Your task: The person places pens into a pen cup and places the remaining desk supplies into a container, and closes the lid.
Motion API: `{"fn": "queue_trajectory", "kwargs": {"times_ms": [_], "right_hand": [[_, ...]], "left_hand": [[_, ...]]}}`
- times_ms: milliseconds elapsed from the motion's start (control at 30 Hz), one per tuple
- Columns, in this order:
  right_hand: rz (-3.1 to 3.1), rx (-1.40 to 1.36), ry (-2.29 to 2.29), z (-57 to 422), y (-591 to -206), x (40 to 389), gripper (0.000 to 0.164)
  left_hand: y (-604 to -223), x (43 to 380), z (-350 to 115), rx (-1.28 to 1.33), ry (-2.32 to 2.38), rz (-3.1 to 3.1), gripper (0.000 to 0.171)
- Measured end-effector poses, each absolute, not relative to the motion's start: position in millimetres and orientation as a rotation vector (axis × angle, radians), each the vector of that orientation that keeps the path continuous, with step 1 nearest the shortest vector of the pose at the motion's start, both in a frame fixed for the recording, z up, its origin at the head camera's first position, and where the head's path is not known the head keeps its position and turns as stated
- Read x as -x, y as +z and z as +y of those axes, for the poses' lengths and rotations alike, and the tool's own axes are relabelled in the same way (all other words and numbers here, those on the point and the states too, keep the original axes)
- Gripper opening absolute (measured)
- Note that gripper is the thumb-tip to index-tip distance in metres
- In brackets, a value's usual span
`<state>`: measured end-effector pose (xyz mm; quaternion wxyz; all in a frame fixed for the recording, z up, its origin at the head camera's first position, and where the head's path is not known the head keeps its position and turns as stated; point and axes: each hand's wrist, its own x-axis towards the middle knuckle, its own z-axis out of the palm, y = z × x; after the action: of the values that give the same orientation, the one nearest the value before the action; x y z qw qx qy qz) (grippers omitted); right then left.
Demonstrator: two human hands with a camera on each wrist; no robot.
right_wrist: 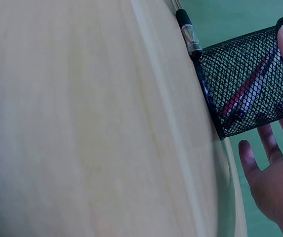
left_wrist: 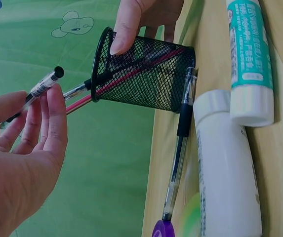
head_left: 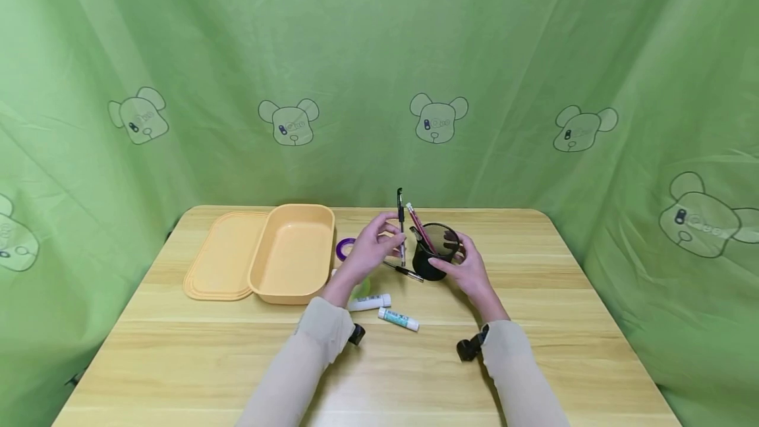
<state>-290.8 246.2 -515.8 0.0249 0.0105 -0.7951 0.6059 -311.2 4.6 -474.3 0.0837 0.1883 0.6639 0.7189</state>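
Observation:
My left hand (head_left: 372, 248) pinches a black-capped clear pen (left_wrist: 43, 85) between thumb and fingers, holding it upright just left of the cup in the head view. A black mesh pen cup (head_left: 428, 267) stands on the table, and my right hand (head_left: 468, 271) grips it, thumb on the near side at the rim and fingers round the far side. Inside the cup lean a red pencil (head_left: 419, 221) and a black pen (left_wrist: 79, 89). Another pen (left_wrist: 181, 133) lies on the table against the cup's base.
A white glue stick (left_wrist: 227, 168) and a teal-and-white one (head_left: 398, 319) lie in front. Behind my left wrist show a purple ring (head_left: 342, 249) and a green round item (head_left: 360, 288). An orange box (head_left: 293, 259) and its lid (head_left: 225, 259) are at left. A green curtain hangs behind.

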Motion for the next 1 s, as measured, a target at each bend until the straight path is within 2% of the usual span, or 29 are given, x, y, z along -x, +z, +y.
{"fn": "queue_trajectory", "kwargs": {"times_ms": [433, 1000], "right_hand": [[-2.452, -0.066, 1.888, 247, -515, 290, 0.086], [-2.44, -0.061, 1.894, 247, -517, 291, 0.086]], "left_hand": [[-475, 316, 20, -0.576, 2.199, 1.94, 0.055], [-468, 320, 34, -0.559, 2.264, 1.858, 0.094]]}}
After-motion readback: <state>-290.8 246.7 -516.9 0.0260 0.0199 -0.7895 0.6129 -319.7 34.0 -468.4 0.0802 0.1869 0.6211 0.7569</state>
